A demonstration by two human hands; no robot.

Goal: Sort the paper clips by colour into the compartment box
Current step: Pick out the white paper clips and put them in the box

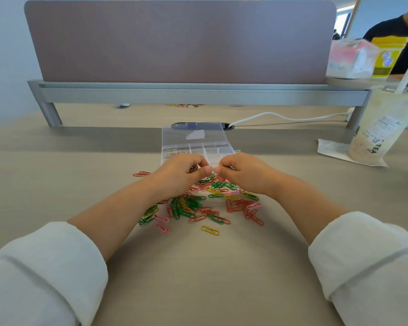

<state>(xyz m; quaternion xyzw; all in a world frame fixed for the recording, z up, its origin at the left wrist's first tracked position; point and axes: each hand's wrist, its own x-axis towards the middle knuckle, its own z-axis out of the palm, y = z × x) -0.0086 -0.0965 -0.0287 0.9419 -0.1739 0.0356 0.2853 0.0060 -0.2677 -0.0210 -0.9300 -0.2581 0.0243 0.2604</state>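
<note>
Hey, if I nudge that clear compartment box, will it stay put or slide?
Likely slides easily: the compartment box is thin clear plastic, holds only a few silver paper clips, and sits on a smooth desk. Its open lid may wobble or pull it backward.

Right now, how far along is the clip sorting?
Barely started. Done: a few pale clips lie in the compartment box's far-left compartment; the other visible compartments look empty. In hand: the left hand and right hand meet with curled fingers over the pile; whether they hold a clip is unclear. Left: that red, green, yellow and pink pile on the table.
</note>
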